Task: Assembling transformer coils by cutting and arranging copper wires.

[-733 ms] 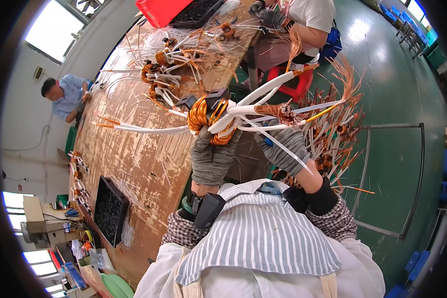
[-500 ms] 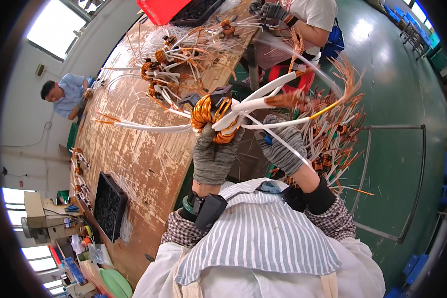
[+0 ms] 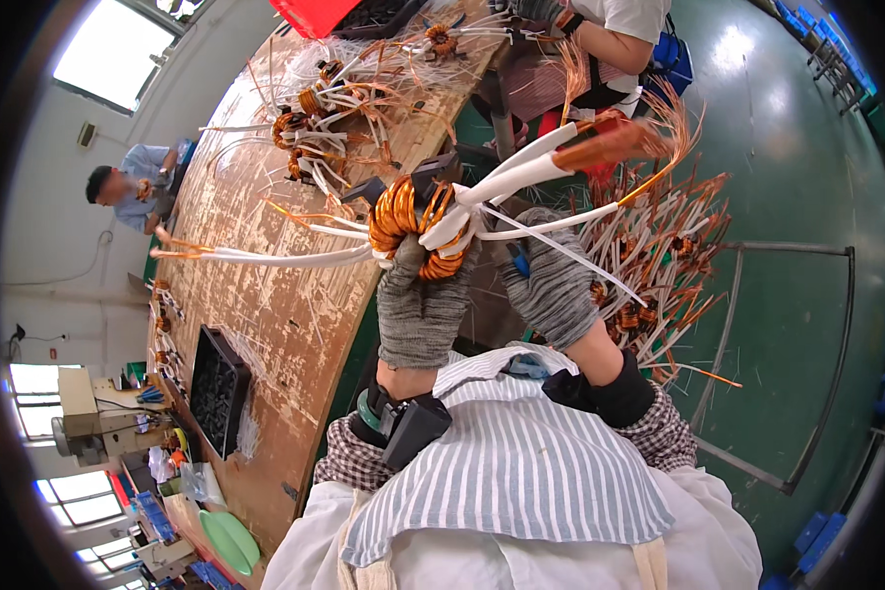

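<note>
My left hand (image 3: 418,320), in a grey knit glove, is closed on a ring-shaped copper coil (image 3: 395,218) and holds it up near the table's edge. White-sleeved leads (image 3: 521,180) with frayed bare copper ends spread right; other sleeved leads (image 3: 290,260) point left. Dark blocks (image 3: 435,173) sit on the coil's far side. From the leads a thin white strip (image 3: 570,254) slants across my gloved right hand (image 3: 553,290). That hand is closed beside the coil, with a small blue thing (image 3: 520,264) showing at its fingers; its kind is mostly hidden.
Several more coils (image 3: 310,101) with tangled leads lie on the worn wooden table (image 3: 295,344). A black tray (image 3: 218,393) of dark pieces stands at left. A heap of coils (image 3: 649,295) lies at right by a metal frame (image 3: 793,248). Two people work at the table.
The coil has tilted slightly in my left hand, its left leads swinging lower and farther left. My right hand has moved a little up and left, closer to the coil.
</note>
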A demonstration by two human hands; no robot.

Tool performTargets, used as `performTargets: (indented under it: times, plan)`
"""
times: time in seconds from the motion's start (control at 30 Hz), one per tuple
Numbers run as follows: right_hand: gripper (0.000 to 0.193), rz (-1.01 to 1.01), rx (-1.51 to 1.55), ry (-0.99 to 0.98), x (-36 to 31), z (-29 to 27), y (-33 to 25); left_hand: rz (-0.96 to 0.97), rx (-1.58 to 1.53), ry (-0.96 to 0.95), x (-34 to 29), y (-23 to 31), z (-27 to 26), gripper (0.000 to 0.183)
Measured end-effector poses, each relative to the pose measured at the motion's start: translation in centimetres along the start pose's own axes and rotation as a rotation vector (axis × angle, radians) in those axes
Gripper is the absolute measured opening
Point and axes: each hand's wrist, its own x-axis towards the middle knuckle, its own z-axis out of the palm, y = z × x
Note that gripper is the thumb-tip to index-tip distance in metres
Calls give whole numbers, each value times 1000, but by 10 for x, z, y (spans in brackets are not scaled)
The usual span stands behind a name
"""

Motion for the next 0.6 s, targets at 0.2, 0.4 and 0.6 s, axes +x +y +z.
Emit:
performTargets:
  times: [0.2, 0.4, 0.6]
  plan:
    - [23, -40, -118, 30, 1, -1, 4, -20, 38, -60, 6, -1, 2, 47]
    - [30, -3, -223, -11, 10, -7, 9, -131, 21, 62, 14, 13, 3, 43]
    - [30, -170, -360, 41, 17, 0, 17, -217, -10, 75, 20, 28, 0, 42]
